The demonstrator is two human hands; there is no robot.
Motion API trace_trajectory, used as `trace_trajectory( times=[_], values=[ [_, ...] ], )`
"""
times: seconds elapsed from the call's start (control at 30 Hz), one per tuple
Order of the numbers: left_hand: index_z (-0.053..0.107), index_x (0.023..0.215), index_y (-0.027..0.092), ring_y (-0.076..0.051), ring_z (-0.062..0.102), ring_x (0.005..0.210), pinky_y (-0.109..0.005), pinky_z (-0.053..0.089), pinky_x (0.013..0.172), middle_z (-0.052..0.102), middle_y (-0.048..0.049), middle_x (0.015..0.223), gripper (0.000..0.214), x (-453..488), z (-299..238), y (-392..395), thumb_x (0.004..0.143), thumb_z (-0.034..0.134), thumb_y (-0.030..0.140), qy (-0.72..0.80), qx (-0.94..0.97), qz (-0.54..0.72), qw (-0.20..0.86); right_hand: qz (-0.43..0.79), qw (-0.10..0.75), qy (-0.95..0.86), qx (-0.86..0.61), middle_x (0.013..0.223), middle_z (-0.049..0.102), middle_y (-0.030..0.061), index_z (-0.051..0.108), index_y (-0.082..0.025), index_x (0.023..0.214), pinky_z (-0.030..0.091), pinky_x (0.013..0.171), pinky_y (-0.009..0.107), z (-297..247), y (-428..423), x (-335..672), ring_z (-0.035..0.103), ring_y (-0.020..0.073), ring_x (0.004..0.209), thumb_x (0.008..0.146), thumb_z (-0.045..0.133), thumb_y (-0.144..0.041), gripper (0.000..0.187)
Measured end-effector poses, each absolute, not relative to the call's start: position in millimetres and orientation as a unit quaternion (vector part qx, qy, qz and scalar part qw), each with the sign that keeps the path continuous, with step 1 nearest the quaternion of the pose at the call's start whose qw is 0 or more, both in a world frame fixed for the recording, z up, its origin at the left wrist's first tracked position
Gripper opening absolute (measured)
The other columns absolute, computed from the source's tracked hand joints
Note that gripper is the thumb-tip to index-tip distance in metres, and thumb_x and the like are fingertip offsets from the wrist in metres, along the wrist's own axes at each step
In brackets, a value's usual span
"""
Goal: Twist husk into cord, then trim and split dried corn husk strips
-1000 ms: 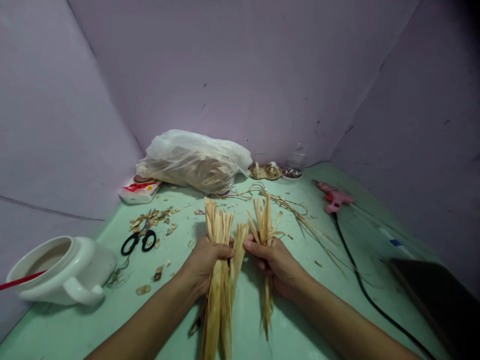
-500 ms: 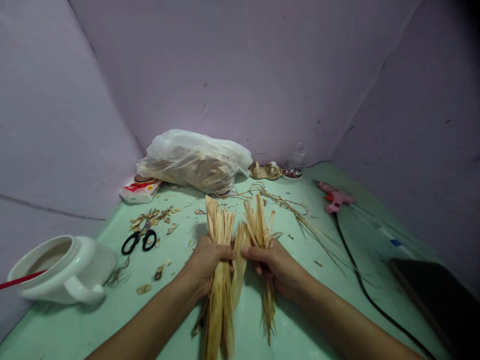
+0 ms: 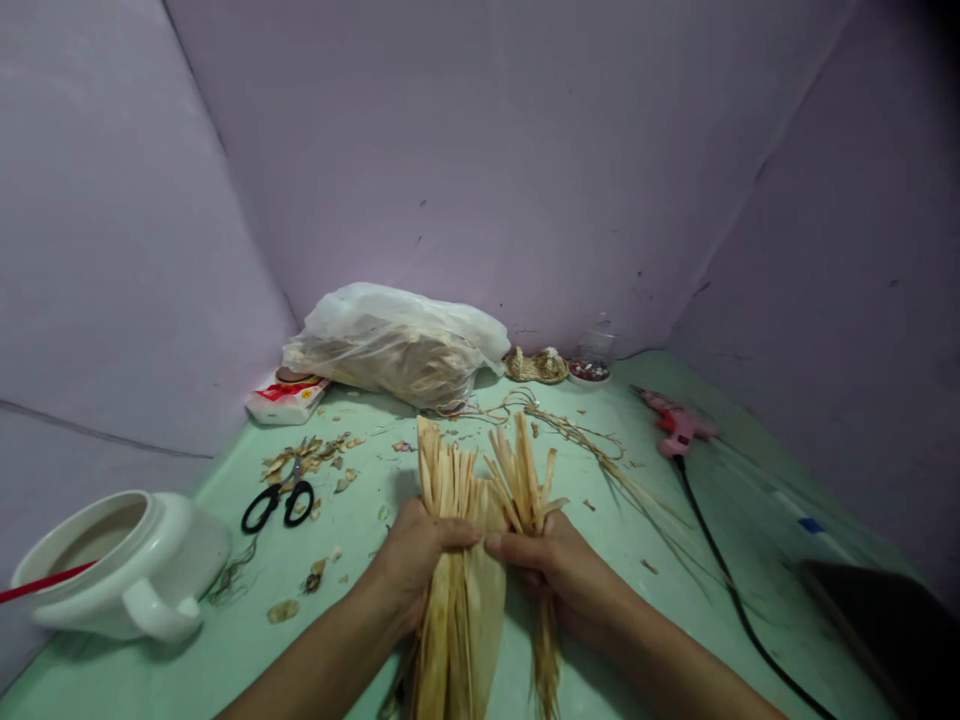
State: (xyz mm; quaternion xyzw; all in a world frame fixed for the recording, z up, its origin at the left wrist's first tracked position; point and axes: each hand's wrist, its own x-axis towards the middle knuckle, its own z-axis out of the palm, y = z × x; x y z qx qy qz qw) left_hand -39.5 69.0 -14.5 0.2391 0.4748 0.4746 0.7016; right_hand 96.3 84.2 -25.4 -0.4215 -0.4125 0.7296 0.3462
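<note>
At the dial's centre, low over the green table (image 3: 150, 690), the left hand (image 3: 416, 550) has its fingers wrapped round a thick bundle of dried strips (image 3: 446, 640); the right hand (image 3: 551, 555) clasps a thinner bunch (image 3: 525, 475) just beside it. Toward nine o'clock, a white jug (image 3: 191, 560) holds a red stick (image 3: 52, 580). At eleven, a plastic bag (image 3: 397, 310) contains dried leaves (image 3: 420, 368); at one, a small dish (image 3: 589, 380) holds reddish bits. At ten, a packet (image 3: 289, 406) bears red and yellow print, too small to read.
</note>
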Motion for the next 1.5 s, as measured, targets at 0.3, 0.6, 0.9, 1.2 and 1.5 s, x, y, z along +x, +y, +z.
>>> trace_trajectory(
  times=[0.3,0.6,0.9,1.2,1.5],
  values=[
    [0.062,0.079,0.006,-0.021,0.06,0.053,-0.033,0.048,0.054,0.065,-0.0087,0.059,0.031,-43,-15,73,0.049,0.068,0.011,0.484,0.222,0.505,0.679,0.774,0.31,-0.342,-0.433,0.044,0.026,-0.0108,0.046,-0.016,0.07,0.003,0.036,0.018,-22,91,105,0.014,0.0012,0.038,0.059,0.069,-0.033,0.031],
    [0.064,0.088,0.004,-0.027,0.064,0.064,-0.039,0.05,0.062,0.068,-0.0127,0.067,0.04,-40,-10,69,0.049,0.07,0.009,0.431,0.22,0.511,0.711,0.766,0.304,-0.374,-0.425,0.05,0.036,-0.0083,0.051,-0.014,0.071,0.004,0.035,0.018,-25,90,105,0.023,0.0001,0.036,0.055,0.073,-0.032,0.033],
    [0.066,0.087,0.004,-0.028,0.064,0.066,-0.041,0.051,0.064,0.068,-0.0135,0.069,0.037,-39,-10,70,0.051,0.069,0.009,0.435,0.231,0.51,0.705,0.802,0.282,-0.338,-0.403,0.046,0.033,-0.0094,0.047,-0.015,0.069,0.003,0.036,0.016,-24,92,109,0.021,0.0004,0.037,0.056,0.071,-0.029,0.031],
    [0.064,0.088,0.005,-0.027,0.063,0.062,-0.04,0.05,0.062,0.067,-0.0117,0.065,0.038,-39,-14,69,0.051,0.067,0.01,0.447,0.237,0.507,0.697,0.758,0.318,-0.362,-0.44,0.037,0.032,-0.0096,0.044,-0.016,0.059,0.006,0.035,0.018,-25,89,103,0.02,0.0011,0.033,0.056,0.063,-0.024,0.021],
    [0.063,0.083,0.007,-0.025,0.062,0.059,-0.039,0.049,0.062,0.066,-0.0098,0.064,0.036,-37,-12,68,0.048,0.07,0.01,0.447,0.231,0.509,0.698,0.704,0.341,-0.379,-0.494,0.033,0.031,-0.0085,0.04,-0.016,0.047,0.009,0.034,0.018,-25,87,96,0.021,0.0018,0.031,0.051,0.052,-0.015,0.012]
  ],
)
